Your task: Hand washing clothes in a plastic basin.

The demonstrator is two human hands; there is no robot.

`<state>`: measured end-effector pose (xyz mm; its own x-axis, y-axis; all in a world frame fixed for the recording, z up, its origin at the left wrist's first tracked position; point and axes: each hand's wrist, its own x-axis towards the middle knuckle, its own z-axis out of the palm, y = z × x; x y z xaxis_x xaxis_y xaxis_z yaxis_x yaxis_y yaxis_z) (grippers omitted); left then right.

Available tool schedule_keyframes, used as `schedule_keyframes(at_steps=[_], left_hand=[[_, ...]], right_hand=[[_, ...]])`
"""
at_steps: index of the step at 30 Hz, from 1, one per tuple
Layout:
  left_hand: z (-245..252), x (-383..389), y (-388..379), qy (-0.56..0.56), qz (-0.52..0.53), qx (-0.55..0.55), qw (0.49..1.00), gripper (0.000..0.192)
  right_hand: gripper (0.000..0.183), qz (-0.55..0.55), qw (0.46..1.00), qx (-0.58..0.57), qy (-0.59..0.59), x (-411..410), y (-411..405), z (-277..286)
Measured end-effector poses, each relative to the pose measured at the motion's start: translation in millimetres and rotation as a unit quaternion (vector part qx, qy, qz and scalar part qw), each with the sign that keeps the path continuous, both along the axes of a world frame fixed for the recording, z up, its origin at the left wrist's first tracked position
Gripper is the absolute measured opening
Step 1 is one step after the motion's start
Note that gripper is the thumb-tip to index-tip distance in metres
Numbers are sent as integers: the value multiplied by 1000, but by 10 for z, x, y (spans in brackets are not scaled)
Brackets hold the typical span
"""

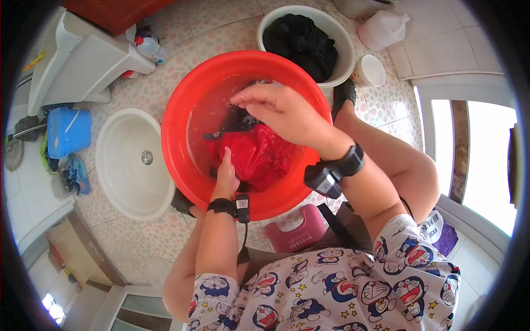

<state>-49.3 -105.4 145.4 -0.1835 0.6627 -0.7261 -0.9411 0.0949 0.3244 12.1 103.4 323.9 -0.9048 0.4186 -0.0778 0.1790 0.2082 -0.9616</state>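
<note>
In front of me stands a large red plastic tub (pixel 182 82) with water in it. A wet red garment (pixel 265 159) is bunched in the tub, with dark cloth (pixel 240 118) under and behind it. My left hand (pixel 227 173) grips the garment's near left side; the thumb lies on top and the other fingers are hidden. Above the tub, my right hand (pixel 285 111) is raised over the dark cloth, palm down and fingers bent forward. I see nothing held in it, and its thumb is apart from the fingers. Both wrists wear black strapped devices.
A white basin (pixel 118 165) sits left of the tub. Behind it, another white basin (pixel 265 31) holds black clothes (pixel 302 43). A small white bucket (pixel 370 71) and a jug (pixel 383 31) stand right. At left are a bottle (pixel 150 49) and a blue bucket (pixel 68 132). A pink stool (pixel 296 229) is near me.
</note>
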Motion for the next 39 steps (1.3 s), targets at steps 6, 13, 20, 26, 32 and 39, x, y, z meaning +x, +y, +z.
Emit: schedule_keyframes(at_steps=[6,13,20,26,32,39], left_hand=[[-179,7,-104,-38,34,-80,996,53],[-385,30,-94,187,-118,-211,952,51],[-674,144,-16,318,-147,-252,902,59],[-866,195,-72,318,-195,-337,864,63],[-1428,369,6,475,-227,-266,808,47],[-1903,203,-744,495,-480,-358,629,42]], right_hand=[[25,-18,859,-507,68,-139,-4,-209],[28,-63,986,87,-131,353,-415,-1588],[21,-33,991,-4,-130,413,280,-950],[17,-351,935,9,54,777,1692,-705],[43,-432,847,89,-297,2618,3245,-1773],[80,-310,858,-64,-406,2176,3105,-2178]])
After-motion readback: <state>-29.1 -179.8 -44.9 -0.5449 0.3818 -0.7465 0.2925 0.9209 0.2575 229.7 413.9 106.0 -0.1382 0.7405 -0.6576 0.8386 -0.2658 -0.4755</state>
